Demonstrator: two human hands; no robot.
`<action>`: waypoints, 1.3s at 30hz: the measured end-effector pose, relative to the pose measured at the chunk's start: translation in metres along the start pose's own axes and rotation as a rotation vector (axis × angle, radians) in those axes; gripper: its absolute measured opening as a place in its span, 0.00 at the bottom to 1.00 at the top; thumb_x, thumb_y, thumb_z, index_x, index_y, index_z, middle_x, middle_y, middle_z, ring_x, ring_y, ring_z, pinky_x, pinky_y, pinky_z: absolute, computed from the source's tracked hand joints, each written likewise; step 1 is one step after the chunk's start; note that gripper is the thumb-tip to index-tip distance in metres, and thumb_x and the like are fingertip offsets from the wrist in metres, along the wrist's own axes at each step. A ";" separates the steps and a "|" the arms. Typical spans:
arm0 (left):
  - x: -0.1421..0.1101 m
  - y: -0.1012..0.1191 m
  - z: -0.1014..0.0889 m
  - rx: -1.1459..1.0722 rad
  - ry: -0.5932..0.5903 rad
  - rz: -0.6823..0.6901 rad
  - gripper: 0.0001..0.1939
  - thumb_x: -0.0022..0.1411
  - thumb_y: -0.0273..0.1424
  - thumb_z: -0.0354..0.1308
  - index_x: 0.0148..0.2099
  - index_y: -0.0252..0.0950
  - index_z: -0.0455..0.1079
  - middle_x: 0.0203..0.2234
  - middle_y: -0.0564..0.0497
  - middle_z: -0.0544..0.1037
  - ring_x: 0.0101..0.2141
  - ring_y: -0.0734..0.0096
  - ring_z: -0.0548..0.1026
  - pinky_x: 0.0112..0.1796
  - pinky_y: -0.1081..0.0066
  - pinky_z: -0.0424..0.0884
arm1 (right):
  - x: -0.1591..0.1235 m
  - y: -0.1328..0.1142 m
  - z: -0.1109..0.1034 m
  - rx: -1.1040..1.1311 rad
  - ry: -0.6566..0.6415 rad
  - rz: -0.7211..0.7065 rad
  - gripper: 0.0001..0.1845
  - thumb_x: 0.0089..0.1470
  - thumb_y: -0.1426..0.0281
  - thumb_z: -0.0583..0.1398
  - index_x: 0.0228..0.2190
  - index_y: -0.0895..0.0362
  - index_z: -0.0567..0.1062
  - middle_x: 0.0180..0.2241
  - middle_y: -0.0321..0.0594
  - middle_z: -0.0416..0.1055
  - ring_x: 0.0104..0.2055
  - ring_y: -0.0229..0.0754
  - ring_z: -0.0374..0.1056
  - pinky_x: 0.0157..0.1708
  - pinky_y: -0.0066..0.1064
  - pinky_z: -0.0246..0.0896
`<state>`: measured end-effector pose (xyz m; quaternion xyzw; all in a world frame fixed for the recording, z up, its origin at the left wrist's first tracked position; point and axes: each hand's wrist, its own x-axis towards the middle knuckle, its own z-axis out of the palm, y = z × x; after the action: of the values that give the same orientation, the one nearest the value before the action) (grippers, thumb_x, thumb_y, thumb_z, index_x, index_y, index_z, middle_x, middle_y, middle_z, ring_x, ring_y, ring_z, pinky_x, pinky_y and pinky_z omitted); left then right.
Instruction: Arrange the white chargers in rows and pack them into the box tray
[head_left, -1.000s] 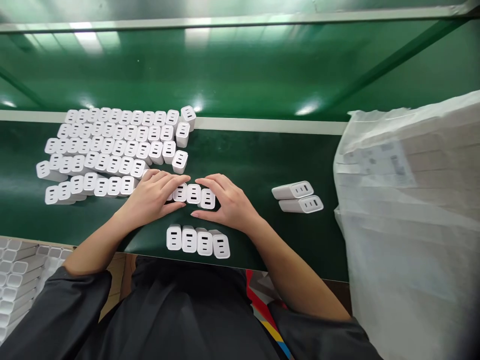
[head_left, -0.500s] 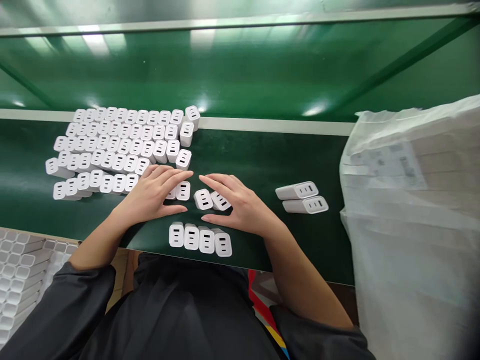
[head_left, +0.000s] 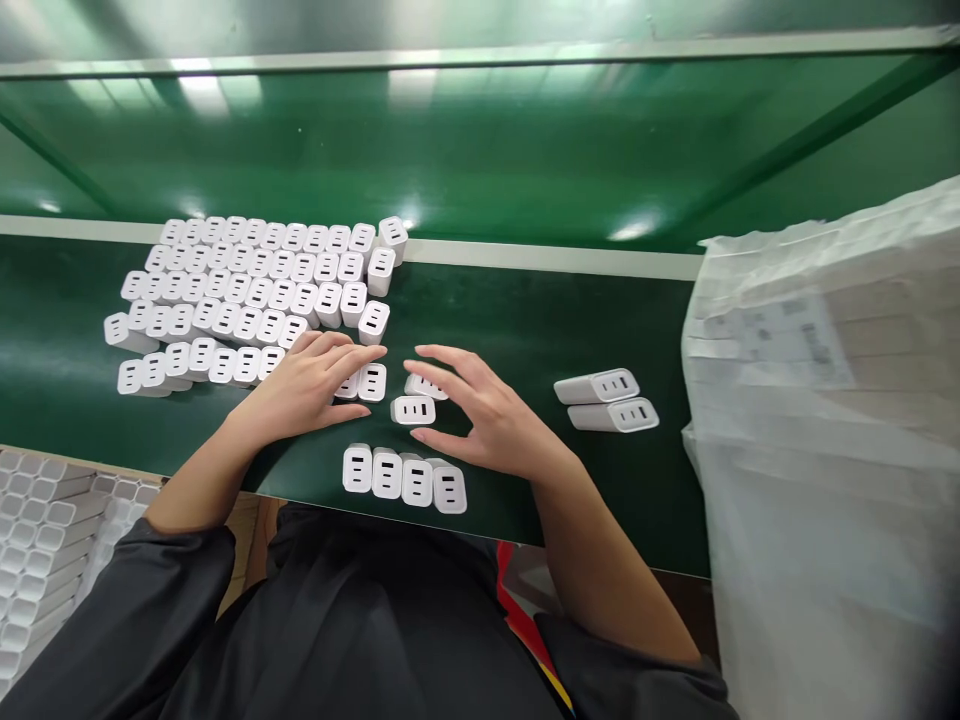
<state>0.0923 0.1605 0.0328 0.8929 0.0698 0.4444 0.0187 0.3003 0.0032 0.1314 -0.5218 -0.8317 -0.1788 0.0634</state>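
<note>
Left hand (head_left: 304,390) lay flat, fingers extended, over the near-right end of the block of white chargers (head_left: 255,290) in the upper left of the frame; it gripped nothing, fingertips beside one upright charger (head_left: 372,382). Right hand (head_left: 480,415) was spread open at centre frame, fingers curved over two loose chargers (head_left: 413,409), touching but not clasping them. A row of four chargers (head_left: 403,479) stood just below both hands. Two chargers (head_left: 606,400) lay on their sides to the right, near a plastic-wrapped stack (head_left: 825,420) on the green table (head_left: 525,320).
</note>
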 end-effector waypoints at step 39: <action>0.001 0.006 0.007 -0.058 0.002 0.086 0.28 0.68 0.39 0.58 0.66 0.38 0.59 0.49 0.43 0.75 0.50 0.58 0.71 0.51 0.61 0.61 | 0.004 0.023 0.003 0.407 -0.062 0.073 0.30 0.58 0.77 0.50 0.60 0.51 0.66 0.58 0.40 0.69 0.59 0.45 0.66 0.60 0.44 0.64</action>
<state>0.0994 0.1547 0.0299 0.8938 0.0184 0.4474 0.0255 0.3191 0.0169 0.1356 -0.5332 -0.8328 0.0114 0.1484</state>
